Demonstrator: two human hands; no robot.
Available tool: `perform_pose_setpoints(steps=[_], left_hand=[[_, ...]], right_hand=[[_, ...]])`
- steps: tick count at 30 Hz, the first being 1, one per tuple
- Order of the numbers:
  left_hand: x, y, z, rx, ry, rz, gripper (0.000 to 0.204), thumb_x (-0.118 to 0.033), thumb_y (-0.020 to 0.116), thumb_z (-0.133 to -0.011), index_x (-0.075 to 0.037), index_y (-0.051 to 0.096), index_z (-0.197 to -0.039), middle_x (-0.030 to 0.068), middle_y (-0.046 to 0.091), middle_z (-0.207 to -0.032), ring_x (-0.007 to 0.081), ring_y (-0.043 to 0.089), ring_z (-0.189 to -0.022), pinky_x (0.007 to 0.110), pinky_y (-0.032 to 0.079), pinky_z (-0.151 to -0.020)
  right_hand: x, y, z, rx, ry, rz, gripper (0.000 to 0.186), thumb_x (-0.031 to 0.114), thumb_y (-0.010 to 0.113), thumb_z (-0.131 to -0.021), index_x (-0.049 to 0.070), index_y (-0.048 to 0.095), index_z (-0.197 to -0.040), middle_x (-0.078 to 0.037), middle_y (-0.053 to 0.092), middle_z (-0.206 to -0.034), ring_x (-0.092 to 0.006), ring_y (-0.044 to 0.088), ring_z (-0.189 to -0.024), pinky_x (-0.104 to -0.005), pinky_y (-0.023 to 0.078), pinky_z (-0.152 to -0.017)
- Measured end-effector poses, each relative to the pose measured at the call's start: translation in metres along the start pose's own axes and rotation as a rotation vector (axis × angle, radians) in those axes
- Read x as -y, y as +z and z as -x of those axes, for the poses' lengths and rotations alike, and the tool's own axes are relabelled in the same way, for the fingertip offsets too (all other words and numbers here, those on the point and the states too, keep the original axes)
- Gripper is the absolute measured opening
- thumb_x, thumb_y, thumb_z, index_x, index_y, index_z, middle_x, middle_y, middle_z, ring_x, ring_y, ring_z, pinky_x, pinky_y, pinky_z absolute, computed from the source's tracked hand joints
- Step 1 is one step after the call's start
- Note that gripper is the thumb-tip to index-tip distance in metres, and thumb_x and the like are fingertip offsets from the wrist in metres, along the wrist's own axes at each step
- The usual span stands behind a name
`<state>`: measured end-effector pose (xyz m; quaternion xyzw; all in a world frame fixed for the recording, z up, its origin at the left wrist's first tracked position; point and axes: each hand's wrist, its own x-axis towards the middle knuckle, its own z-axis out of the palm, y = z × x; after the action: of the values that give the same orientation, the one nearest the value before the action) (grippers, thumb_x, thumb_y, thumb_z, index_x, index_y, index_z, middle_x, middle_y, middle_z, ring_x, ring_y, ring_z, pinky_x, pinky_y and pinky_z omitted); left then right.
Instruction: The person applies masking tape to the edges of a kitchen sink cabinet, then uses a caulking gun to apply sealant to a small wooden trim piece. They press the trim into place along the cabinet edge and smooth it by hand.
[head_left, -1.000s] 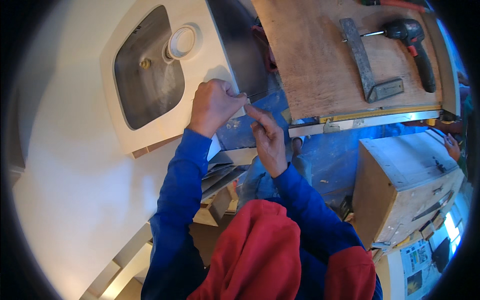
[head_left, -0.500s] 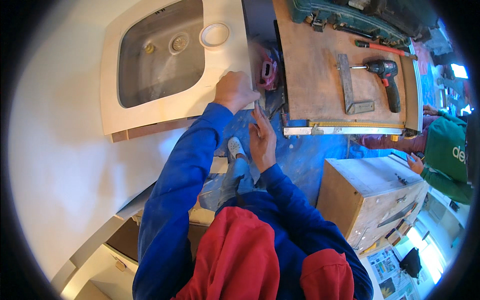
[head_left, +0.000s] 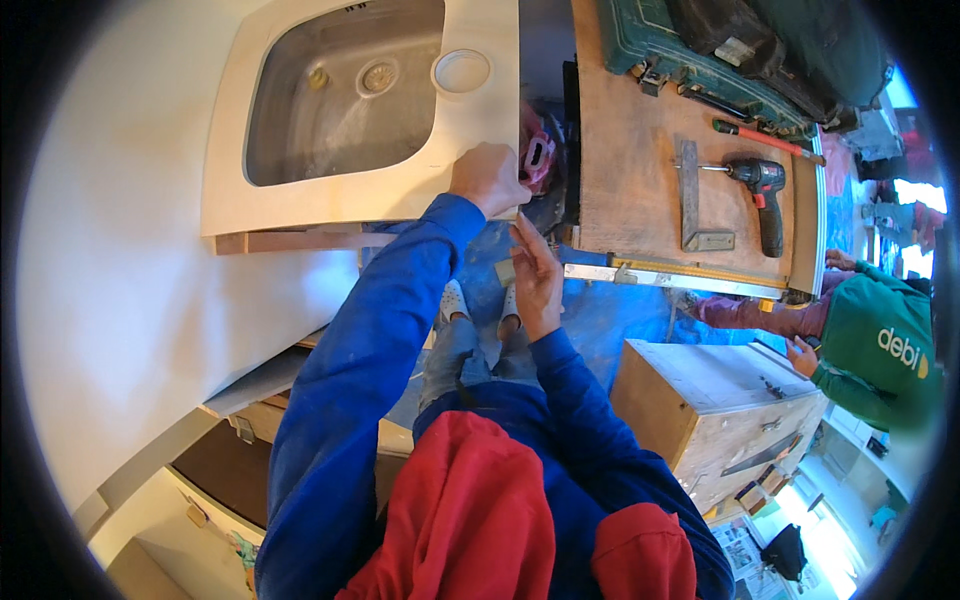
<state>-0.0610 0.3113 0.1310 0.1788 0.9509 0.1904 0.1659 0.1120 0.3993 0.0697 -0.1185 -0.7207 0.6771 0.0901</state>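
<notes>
Currently at the front right corner of a pale surface [head_left: 330, 206], which lies ahead and to the left of the person. Left hand [head_left: 487, 178] is over that corner, fingers curled in, thumb toward the edge; cannot tell whether it grips anything small. Right hand [head_left: 538, 278] is just below the edge, fingers mostly extended and apart from the palm, no object seen in it; contact with the edge unclear. Progress, by judgement: sink [head_left: 345, 120] already sits within its cut-out, so what remains seems confined to this corner; whether its edge is finished is hidden by the fingers. Pale surface looks smooth and matt, with a reddish wood strip [head_left: 310, 242] under its front edge. Sink is dull grey metal, smeary, corners rounded, with a round drain [head_left: 380, 77]. White ring-shaped item [head_left: 462, 71] lies flat beside the sink. Across the gap, a brown plywood surface [head_left: 630, 130], grainy and scuffed, bears a worn metal square [head_left: 690, 200], a black-and-red drill [head_left: 765, 200] and a hard green case [head_left: 625, 40]. Farther right: box-shaped wooden cabinet [head_left: 650, 400], paint-flecked; co-worker in a green top [head_left: 875, 320] beyond.
</notes>
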Motion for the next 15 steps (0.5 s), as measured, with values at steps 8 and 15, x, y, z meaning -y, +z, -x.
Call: perform_pose_setpoints(steps=[8, 15], left_hand=[[0.003, -0.001, -0.003, 0.081, -0.047, 0.027, 0.038, -0.032, 0.084, -0.064, -0.001, 0.078, -0.085, 0.0236, 0.074, -0.086, 0.04, 0.074, -0.083, 0.047, 0.06, -0.078], [0.003, -0.003, -0.001, 0.049, -0.023, 0.037, 0.031, -0.031, 0.081, -0.065, -0.003, 0.077, -0.078, 0.0193, 0.072, -0.078, 0.0378, 0.073, -0.077, 0.045, 0.06, -0.076]], right_hand=[[-0.008, -0.009, -0.011, 0.015, 0.221, -0.361, 0.032, 0.003, 0.055, -0.103, -0.004, 0.063, -0.133, -0.009, 0.068, -0.125, -0.0165, 0.062, -0.114, -0.0309, 0.049, -0.099], [-0.014, -0.011, -0.011, 0.035, 0.021, 0.005, 0.033, 0.005, 0.054, -0.103, -0.005, 0.063, -0.133, -0.019, 0.069, -0.127, -0.0248, 0.065, -0.118, -0.0349, 0.049, -0.102]])
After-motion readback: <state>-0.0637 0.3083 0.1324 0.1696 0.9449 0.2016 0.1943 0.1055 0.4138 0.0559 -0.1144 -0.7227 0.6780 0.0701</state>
